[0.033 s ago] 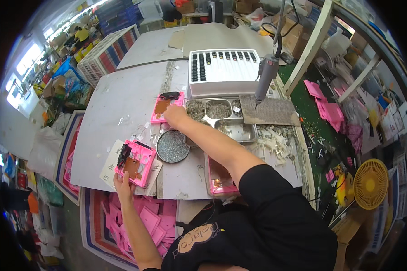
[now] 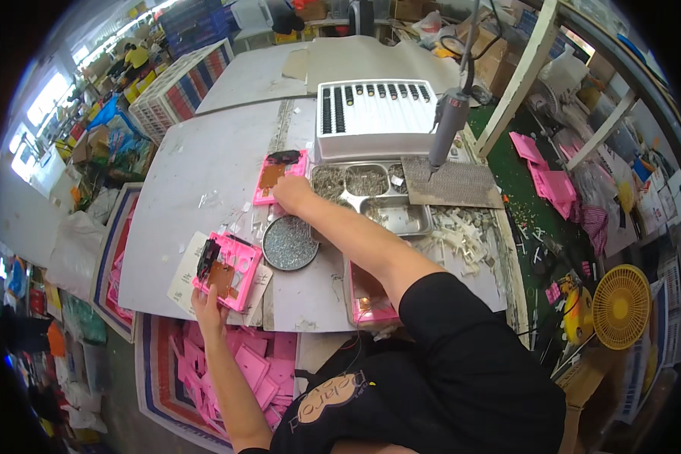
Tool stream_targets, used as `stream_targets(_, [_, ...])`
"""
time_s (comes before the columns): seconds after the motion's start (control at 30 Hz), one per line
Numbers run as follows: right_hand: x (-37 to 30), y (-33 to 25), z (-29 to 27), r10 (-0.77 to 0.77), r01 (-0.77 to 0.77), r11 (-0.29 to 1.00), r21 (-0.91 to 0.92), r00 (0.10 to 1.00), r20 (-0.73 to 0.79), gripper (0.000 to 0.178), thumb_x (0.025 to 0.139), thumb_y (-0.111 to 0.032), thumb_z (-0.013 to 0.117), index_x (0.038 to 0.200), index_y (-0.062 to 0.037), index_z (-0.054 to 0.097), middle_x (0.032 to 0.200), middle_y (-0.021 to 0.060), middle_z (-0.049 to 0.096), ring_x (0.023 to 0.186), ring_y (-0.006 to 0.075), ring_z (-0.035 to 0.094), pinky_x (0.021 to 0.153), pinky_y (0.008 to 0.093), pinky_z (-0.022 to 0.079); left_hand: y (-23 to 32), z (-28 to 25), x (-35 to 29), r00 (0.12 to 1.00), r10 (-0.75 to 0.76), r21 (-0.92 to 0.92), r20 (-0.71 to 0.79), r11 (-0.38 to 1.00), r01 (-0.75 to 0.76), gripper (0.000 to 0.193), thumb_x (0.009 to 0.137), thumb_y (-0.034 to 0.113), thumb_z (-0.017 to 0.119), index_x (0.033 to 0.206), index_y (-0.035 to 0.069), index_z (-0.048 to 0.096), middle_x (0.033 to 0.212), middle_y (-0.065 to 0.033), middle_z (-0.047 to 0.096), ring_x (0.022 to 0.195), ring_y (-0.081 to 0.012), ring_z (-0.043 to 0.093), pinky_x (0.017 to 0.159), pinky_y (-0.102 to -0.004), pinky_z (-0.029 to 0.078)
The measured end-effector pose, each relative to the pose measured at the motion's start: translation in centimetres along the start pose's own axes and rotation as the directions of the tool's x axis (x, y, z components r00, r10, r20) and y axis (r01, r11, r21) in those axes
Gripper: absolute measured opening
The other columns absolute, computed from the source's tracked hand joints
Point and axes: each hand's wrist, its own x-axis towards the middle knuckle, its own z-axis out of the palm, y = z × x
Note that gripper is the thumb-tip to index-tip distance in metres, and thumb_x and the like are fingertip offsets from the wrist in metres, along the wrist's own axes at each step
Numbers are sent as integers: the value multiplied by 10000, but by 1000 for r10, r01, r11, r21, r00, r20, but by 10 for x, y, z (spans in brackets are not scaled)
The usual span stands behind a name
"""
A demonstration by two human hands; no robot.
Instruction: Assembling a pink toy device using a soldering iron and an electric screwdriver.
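My left hand [image 2: 209, 309] grips the near edge of a pink plastic housing [image 2: 244, 261], fingers closed on its corner. Inside it sit a brown board and a black part, and it rests tilted on pale cardboard. Farther off, a second pink housing [image 2: 301, 163] lies flat, also with a brown board and a black part. My right hand [image 2: 291, 194] is at its lower right corner, fingers bent and closed; whatever they pinch is hidden. Just below that hand stands a round dish of small metal screws [image 2: 290, 244].
Metal trays [image 2: 396, 216] of small parts lie beyond my right forearm, with a white rack [image 2: 378, 144] behind. An electric screwdriver [image 2: 450, 125] hangs over a textured plate [image 2: 454, 185]. White plastic pieces [image 2: 461, 246] and another pink housing [image 2: 372, 312] lie rightward. Below is a crate of pink parts [image 2: 253, 367].
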Motion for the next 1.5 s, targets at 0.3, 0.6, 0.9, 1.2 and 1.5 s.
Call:
stream_targets(0.3, [-2, 7, -48, -127, 136, 991, 16, 954, -272, 153, 857, -122, 636, 926, -53, 753, 969, 143, 689, 941, 319, 685, 788, 441, 589, 2, 4, 11, 1000, -12, -82, -1, 997, 12, 561, 958, 0, 655, 1455, 57, 399, 1116, -124, 658, 957, -225, 695, 757, -388, 629])
stream_targets(0.6, [-123, 15, -120, -323, 403, 914, 40, 784, -531, 119, 810, -141, 727, 892, -81, 665, 906, 65, 629, 925, 274, 658, 733, 404, 566, 46, 0, -14, 997, 79, -86, -2, 993, -79, 830, 948, 25, 677, 1601, 101, 171, 1195, -180, 661, 986, -282, 714, 732, -445, 629])
stream_targets(0.9, [-131, 35, -97, -340, 356, 933, -52, 823, -455, 54, 837, -130, 688, 851, -78, 680, 903, 67, 632, 938, 261, 660, 724, 388, 577, 7, 82, -11, 1000, -7, -194, 15, 981, 10, 897, 945, 50, 692, 1601, 76, 81, 1198, -173, 657, 956, -283, 722, 744, -479, 627])
stream_targets(1.2, [-36, 44, -33, -333, 338, 941, -25, 906, -262, 119, 905, -154, 610, 928, -60, 679, 983, 122, 682, 897, 338, 690, 764, 463, 577, -29, 71, 28, 933, 316, 399, -174, 889, -226, 625, 820, 312, 812, 1295, -16, 573, 1164, -197, 703, 1101, -341, 674, 975, -467, 503])
stream_targets(1.5, [-31, 16, -63, -339, 351, 898, 266, 936, -89, 238, 854, -220, 737, 1036, -66, 722, 1032, 139, 694, 1014, 339, 646, 866, 467, 536, 4, 26, -1, 876, 175, 683, -449, 699, 210, 895, 865, 553, 722, 1419, -102, 467, 1356, -318, 588, 1270, -395, 591, 1081, -447, 450])
